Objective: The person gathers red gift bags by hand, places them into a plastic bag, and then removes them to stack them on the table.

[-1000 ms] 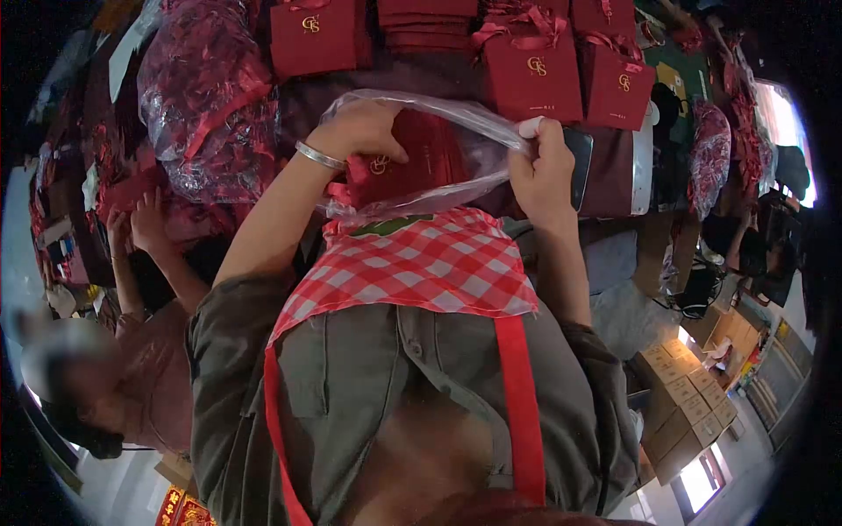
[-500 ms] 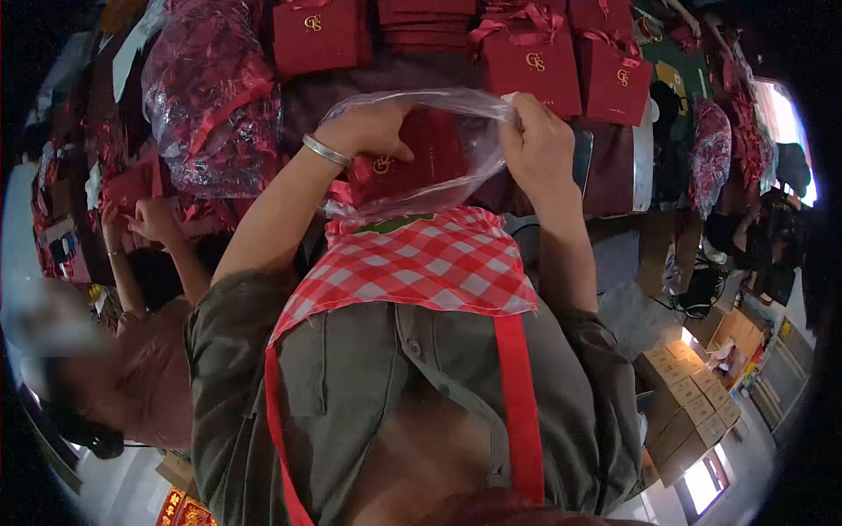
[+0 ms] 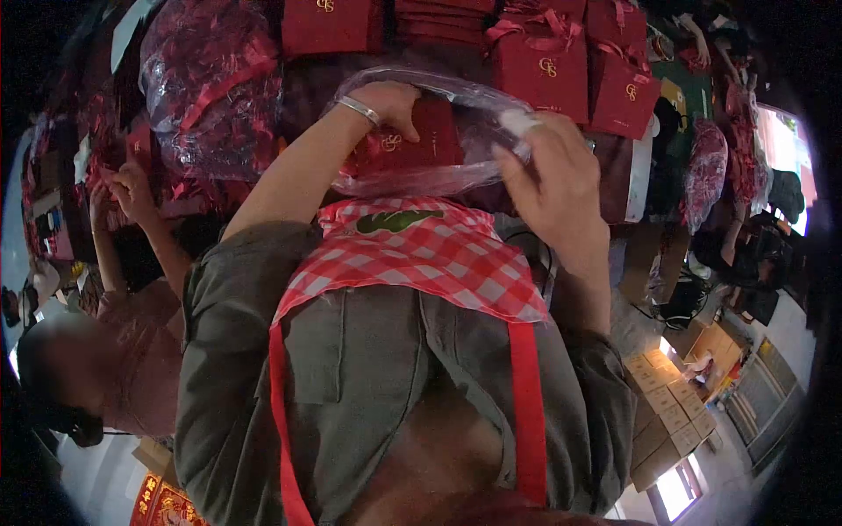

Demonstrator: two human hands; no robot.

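A clear plastic bag [image 3: 474, 178] lies in front of my apron with its mouth spread wide. Inside it is a dark red paper gift bag [image 3: 436, 151] with gold lettering. My left hand [image 3: 395, 107], a silver bracelet at the wrist, reaches into the plastic; its thumb lies over the gift bag's front and its other fingers are partly hidden. My right hand [image 3: 557, 171] grips the right side of the plastic bag's mouth, with the thumb apart from the forefinger. A small white patch [image 3: 517, 121] shows at its fingertips.
Red gift bags [image 3: 541, 83] with ribbon handles stand along the table's far side, beside a flat stack [image 3: 443, 22]. A large plastic sack [image 3: 210, 96] full of red goods sits at left. Another person's hands [image 3: 132, 188] work further left. Cartons [image 3: 671, 403] are piled at lower right.
My right hand has moved right and slightly down, its thumb parting from the fingers. My left hand has shifted slightly up and right in view. The plastic bag's mouth is stretched wider.
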